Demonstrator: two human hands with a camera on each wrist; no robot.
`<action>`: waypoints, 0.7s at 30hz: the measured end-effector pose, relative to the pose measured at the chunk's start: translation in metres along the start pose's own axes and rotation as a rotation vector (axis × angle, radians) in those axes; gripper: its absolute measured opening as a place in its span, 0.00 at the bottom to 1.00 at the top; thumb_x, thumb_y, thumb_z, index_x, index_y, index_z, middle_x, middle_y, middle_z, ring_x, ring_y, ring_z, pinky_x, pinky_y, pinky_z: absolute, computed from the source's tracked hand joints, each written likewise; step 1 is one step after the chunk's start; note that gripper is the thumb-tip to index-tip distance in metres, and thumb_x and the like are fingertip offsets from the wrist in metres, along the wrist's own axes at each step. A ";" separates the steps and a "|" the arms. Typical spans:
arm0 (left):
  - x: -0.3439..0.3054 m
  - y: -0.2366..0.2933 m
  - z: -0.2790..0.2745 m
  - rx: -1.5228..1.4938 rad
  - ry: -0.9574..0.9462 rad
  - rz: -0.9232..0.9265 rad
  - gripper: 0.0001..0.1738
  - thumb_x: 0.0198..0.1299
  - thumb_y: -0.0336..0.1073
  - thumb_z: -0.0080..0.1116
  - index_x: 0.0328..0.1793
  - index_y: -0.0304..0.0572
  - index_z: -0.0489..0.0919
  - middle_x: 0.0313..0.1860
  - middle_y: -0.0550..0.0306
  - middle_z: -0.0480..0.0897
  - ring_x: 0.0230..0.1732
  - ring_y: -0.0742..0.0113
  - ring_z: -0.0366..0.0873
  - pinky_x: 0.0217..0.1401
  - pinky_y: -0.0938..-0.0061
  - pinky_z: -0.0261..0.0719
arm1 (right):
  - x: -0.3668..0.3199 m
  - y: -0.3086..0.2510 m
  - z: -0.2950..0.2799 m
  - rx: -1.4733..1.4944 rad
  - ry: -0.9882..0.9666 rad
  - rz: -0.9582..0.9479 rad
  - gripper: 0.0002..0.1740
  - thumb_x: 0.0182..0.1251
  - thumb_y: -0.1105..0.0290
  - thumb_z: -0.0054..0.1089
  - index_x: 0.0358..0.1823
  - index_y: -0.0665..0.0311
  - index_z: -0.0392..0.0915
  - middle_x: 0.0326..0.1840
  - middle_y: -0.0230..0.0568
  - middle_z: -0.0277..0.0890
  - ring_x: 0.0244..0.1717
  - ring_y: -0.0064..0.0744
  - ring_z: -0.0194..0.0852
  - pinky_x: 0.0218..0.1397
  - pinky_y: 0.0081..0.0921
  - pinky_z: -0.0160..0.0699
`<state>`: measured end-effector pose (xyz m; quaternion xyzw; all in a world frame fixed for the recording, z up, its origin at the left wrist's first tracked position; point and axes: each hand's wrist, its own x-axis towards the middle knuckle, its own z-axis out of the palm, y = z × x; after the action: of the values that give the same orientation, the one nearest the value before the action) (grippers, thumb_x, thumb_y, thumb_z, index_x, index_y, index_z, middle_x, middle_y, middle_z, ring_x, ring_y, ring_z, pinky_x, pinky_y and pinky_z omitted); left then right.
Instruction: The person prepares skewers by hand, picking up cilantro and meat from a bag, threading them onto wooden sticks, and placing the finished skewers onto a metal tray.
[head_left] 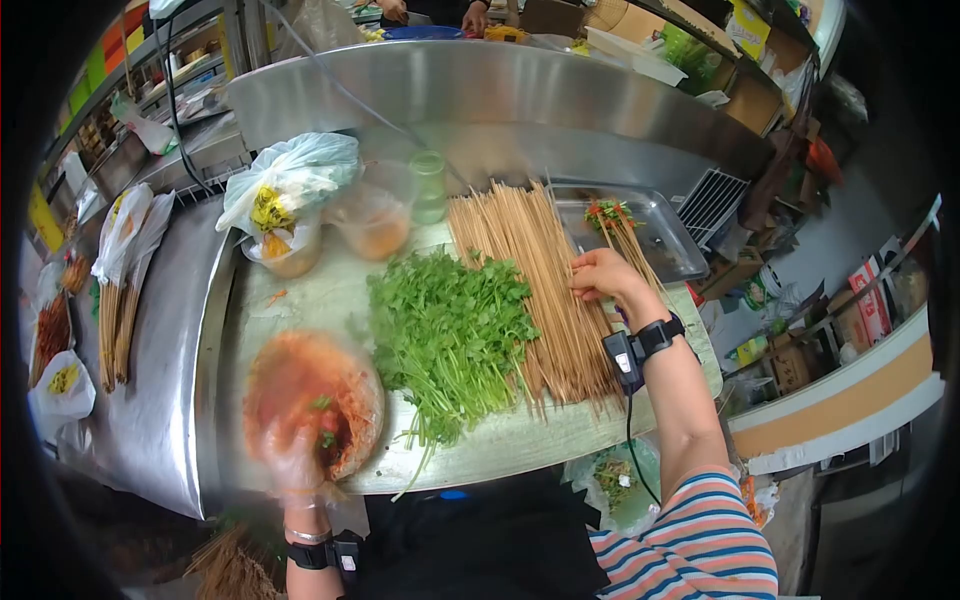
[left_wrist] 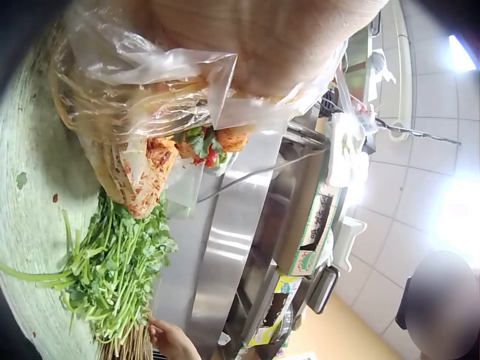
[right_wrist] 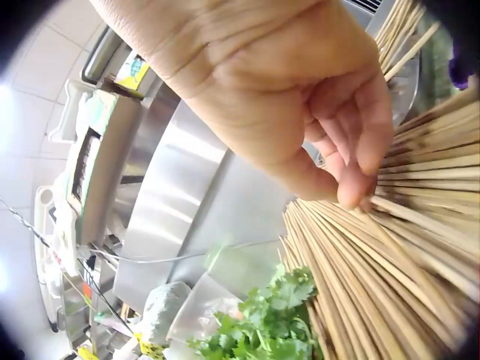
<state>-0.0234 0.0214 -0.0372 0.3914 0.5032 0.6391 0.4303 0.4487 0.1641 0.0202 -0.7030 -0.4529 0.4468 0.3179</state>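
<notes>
Right hand (head_left: 600,275) pinches skewers (head_left: 545,300) right of greens (head_left: 450,335). Gloved left hand (head_left: 295,455) clutches red food (left_wrist: 154,169) over bowl (head_left: 300,380), left of greens.

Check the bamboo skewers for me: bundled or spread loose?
Spread loose. The skewers lie flat in a wide fanned layer on the counter beside the greens; no band or wrap shows around them.

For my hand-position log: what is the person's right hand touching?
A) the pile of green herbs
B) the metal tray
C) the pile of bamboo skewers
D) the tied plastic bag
C: the right hand curls its fingers onto the pile of bamboo skewers and pinches at them, beside the green herbs, not on them.
</notes>
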 end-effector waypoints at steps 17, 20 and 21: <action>-0.004 0.013 0.017 -0.555 -0.021 -0.103 0.18 0.61 0.26 0.53 0.58 0.34 0.72 0.50 0.51 0.80 0.46 0.62 0.81 0.50 0.69 0.83 | -0.123 -0.057 0.119 0.681 -0.280 -0.454 0.11 0.73 0.64 0.47 0.48 0.64 0.68 0.36 0.40 0.78 0.31 0.25 0.79 0.36 0.20 0.79; -0.008 0.012 0.025 -0.657 -0.002 -0.118 0.19 0.62 0.27 0.51 0.60 0.33 0.72 0.51 0.49 0.80 0.48 0.60 0.81 0.52 0.68 0.82 | -0.136 -0.046 0.175 0.782 -0.356 -0.452 0.10 0.73 0.65 0.48 0.47 0.63 0.69 0.38 0.42 0.77 0.33 0.26 0.79 0.38 0.23 0.81; -0.009 0.017 0.030 -0.670 0.028 -0.128 0.19 0.62 0.27 0.51 0.60 0.33 0.71 0.52 0.49 0.80 0.49 0.60 0.81 0.52 0.67 0.82 | -0.141 -0.041 0.189 0.805 -0.361 -0.453 0.09 0.72 0.66 0.49 0.47 0.63 0.69 0.39 0.42 0.77 0.33 0.27 0.79 0.38 0.23 0.81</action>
<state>0.0050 0.0196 -0.0158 0.1870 0.2947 0.7459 0.5672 0.2340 0.0582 0.0281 -0.3198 -0.4336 0.6207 0.5695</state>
